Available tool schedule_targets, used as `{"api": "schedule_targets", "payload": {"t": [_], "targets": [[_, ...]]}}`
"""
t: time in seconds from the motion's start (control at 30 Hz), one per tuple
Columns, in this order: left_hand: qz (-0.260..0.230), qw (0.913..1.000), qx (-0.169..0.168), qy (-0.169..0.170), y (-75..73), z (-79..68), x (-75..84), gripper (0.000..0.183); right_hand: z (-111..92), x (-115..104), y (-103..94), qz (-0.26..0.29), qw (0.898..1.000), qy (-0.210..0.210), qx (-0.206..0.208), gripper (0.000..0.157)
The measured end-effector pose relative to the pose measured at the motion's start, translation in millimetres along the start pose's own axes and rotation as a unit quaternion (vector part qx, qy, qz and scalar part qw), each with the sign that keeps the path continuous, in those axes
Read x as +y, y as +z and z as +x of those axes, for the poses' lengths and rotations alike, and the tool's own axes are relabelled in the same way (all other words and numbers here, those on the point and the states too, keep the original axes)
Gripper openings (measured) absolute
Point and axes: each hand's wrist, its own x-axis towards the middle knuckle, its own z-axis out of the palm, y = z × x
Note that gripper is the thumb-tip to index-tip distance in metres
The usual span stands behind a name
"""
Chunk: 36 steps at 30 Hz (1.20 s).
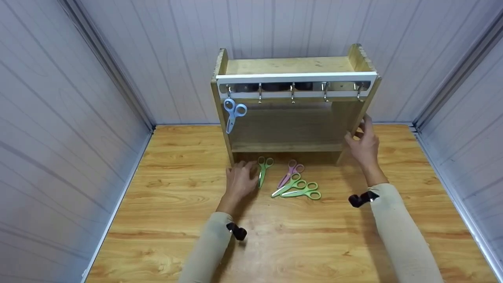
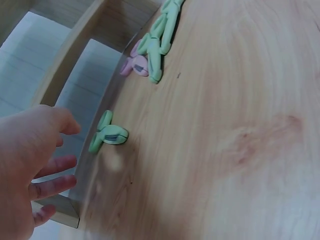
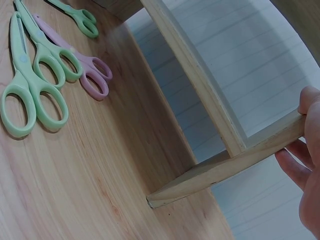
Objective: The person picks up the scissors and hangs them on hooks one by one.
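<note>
A small wooden shelf [image 1: 287,147] stands against the back wall, and a hook rail [image 1: 271,94] runs across its upper front. From the rail's leftmost hook hang blue scissors [image 1: 231,118]. My right hand [image 1: 364,143] grips the shelf's right side panel [image 3: 225,172], thumb on one face and fingers on the other. Low at the shelf's left foot, my left hand [image 1: 240,181] has loosely bent, spread fingers holding nothing. Just right of it lie green scissors [image 1: 263,171], apart from the fingers in the left wrist view. Pink scissors [image 1: 290,175] and two green pairs [image 1: 289,185] lie overlapping farther right.
The wood-grain tabletop [image 1: 290,243] meets a white panelled wall [image 1: 177,70] behind the shelf, with side walls at left and right. Several metal hooks [image 1: 292,92] stick out from the rail. Each sleeve carries a black wrist camera [image 1: 236,232].
</note>
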Motion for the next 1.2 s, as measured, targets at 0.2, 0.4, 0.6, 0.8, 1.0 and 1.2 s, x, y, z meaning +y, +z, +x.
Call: {"api": "schedule_targets", "payload": {"t": [0.2, 0.4, 0.6, 0.8, 1.0, 1.2], "targets": [[-0.007, 0.9998, -0.017, -0.006, 3.4, -0.3, 1.8, 0.036, -0.5, -0.9, -0.1, 0.003, 1.000, -0.002, -0.001, 0.072], [0.010, 0.9998, 0.010, 0.012, 20.9, 1.0, -7.1, 0.029, -0.7, -1.6, -1.1, -0.002, 1.000, 0.001, -0.003, 0.073], [0.011, 0.9998, 0.011, 0.011, 25.5, -0.8, -3.9, 0.029, -0.6, -1.8, -1.2, -0.009, 1.000, 0.002, -0.003, 0.073], [0.029, 0.9996, -0.008, 0.002, 23.5, -1.7, 4.5, 0.025, -0.3, -1.1, 0.1, -0.006, 1.000, 0.004, 0.000, 0.073], [0.080, 0.9967, -0.010, -0.004, 35.1, 2.7, 2.2, 0.022, -0.2, 0.0, 0.3, -0.005, 1.000, 0.002, -0.001, 0.074], [0.078, 0.9966, 0.026, -0.002, 59.6, 7.3, -11.1, 0.022, -0.4, -1.1, -0.5, -0.003, 1.000, -0.003, -0.006, 0.075]]}}
